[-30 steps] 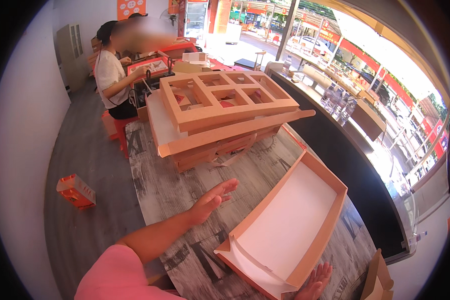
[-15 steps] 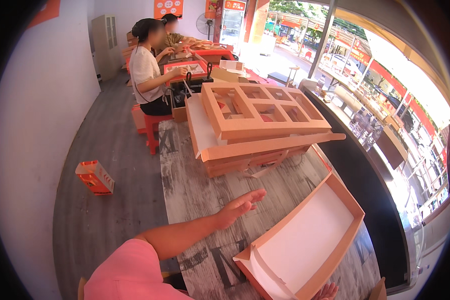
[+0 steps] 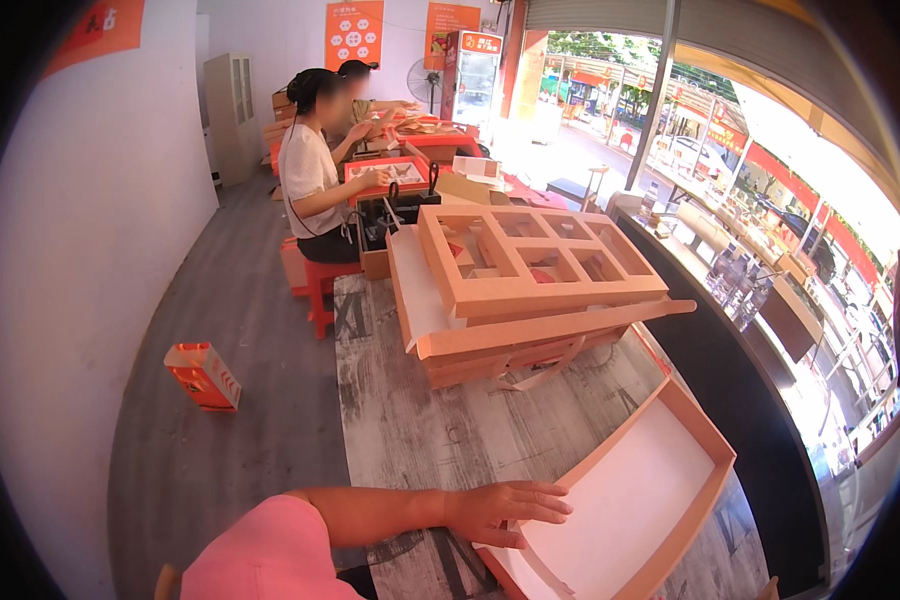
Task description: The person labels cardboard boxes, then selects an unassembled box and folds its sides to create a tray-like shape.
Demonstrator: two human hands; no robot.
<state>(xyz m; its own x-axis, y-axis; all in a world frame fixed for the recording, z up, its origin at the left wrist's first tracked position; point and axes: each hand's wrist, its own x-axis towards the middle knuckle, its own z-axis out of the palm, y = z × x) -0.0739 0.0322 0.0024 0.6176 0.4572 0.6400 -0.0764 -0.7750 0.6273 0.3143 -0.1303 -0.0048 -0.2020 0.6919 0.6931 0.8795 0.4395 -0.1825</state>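
A shallow cardboard box (image 3: 625,480), orange-brown outside with a white inside, lies open at the front right of the table. My left hand (image 3: 505,512) reaches over its near left corner, fingers stretched out and holding nothing. The thumb is by the box's left edge; whether it touches the cardboard I cannot tell. A flap at the box's near end is partly covered by that hand. My right hand is out of the picture. Farther back stands a stack of similar boxes, topped by a cardboard insert (image 3: 530,295) with several square openings.
The grey wood-patterned table (image 3: 400,420) runs away from me. A ribbon handle (image 3: 545,375) hangs from the stack. At the far left, a person in a white top (image 3: 310,165) sits on a red stool, with another person beyond. An orange paper bag (image 3: 205,378) stands on the floor.
My left hand has moved right and nearer, from above the table to over the box's corner. My right hand, at the box's near edge before, has left the view. The whole view has shifted slightly.
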